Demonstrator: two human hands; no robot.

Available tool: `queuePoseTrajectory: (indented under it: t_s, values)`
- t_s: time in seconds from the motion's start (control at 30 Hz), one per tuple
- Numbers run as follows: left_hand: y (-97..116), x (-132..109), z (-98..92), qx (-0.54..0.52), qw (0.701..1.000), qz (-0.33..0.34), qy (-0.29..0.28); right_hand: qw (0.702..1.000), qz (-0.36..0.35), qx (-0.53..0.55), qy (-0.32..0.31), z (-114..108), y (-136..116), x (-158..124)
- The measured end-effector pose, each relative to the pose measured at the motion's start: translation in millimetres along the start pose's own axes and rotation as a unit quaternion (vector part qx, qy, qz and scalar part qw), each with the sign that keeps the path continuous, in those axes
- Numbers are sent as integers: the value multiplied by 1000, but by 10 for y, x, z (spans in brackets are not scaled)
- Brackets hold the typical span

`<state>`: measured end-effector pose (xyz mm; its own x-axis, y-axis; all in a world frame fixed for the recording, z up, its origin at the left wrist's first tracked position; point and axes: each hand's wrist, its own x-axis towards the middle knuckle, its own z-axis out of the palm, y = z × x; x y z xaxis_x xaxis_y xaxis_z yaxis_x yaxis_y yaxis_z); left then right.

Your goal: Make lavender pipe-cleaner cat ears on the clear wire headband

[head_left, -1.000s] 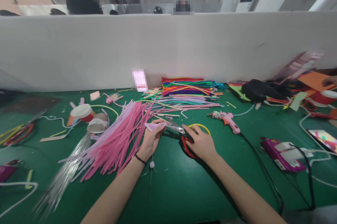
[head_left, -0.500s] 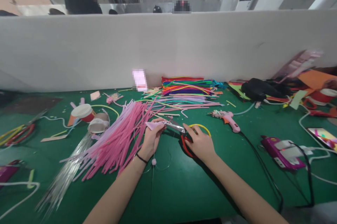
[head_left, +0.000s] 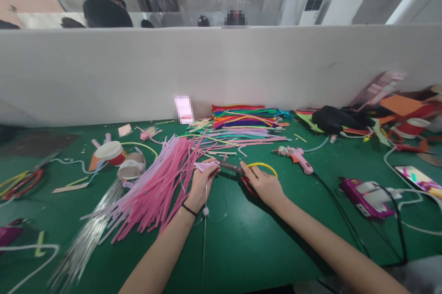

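My left hand (head_left: 200,184) is closed on a small pale pink folded piece (head_left: 203,165), held just above the green table (head_left: 241,248). A thin clear thread with a small pink bead (head_left: 206,211) hangs down from that hand. My right hand (head_left: 264,186) grips red-handled scissors (head_left: 238,172); their blades point left and meet the pink piece. A yellow ring (head_left: 264,165) lies just behind my right hand. A fan of pink pipe cleaners (head_left: 155,183) lies at the left of my left hand.
Stacked coloured pipe cleaners (head_left: 241,117) sit by the white partition (head_left: 221,68). A pink glue gun (head_left: 295,156), a purple device with cables (head_left: 366,191) and a phone (head_left: 417,178) lie on the right. Paper cups (head_left: 110,151) and silver strips (head_left: 83,239) are on the left. People sit beyond the partition.
The view has tilted slightly down and left. Both hands stay together at the pink piece, and the scissor blades have come a little closer to it.
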<state>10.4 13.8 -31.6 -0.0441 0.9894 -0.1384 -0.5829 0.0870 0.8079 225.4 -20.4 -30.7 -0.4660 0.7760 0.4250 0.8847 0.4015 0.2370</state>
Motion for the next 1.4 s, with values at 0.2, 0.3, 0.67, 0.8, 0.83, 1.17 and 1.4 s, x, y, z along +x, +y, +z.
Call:
queuePoseTrajectory:
  t_s: [0.2,0.3,0.67,0.8,0.83,1.17,1.4]
  values:
    - [-16,12,-7,-9,1000,1,-4,1000,5,3,9,74,150,120]
    - [-23,13,-8,-7,1000,2,-1,1000,7,-17,-4,74,186,177]
    - [-23,18,-27,3,1000,-2,-12,999,-35,-24,23,21,251,255]
    - [-28,22,-39,-1,1000,-5,-17,997,-66,-12,38,22,312,288]
    - [-27,20,-40,-3,1000,-5,-17,997,-69,-10,41,21,324,295]
    - [0,-18,0,53,998,-36,-18,995,-93,-33,22,10,497,341]
    - [49,-33,0,81,993,-74,-42,995,-84,-39,-23,19,561,324]
